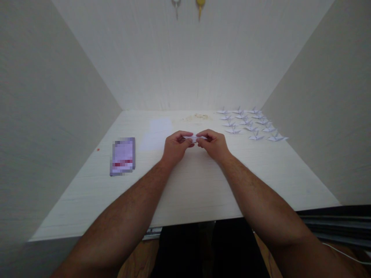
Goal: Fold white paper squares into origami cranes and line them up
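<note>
Between my two hands, above the middle of the table, is a small piece of folded white paper (193, 139). My left hand (177, 146) pinches its left end between thumb and fingers. The right end is pinched the same way by my right hand (213, 144). My fingers cover both ends of the paper, so its exact folded shape is hard to make out. Off to the right stand several folded white paper cranes (256, 136) in rows. White paper sheets (156, 133) lie flat just left of my left hand.
A phone-like flat rectangle (123, 156), its face pixelated, lies on the left of the white table (199, 193). A small red spot (98, 149) is near it. Walls enclose the table at the back and both sides. Two hooks (199, 7) hang on the back wall.
</note>
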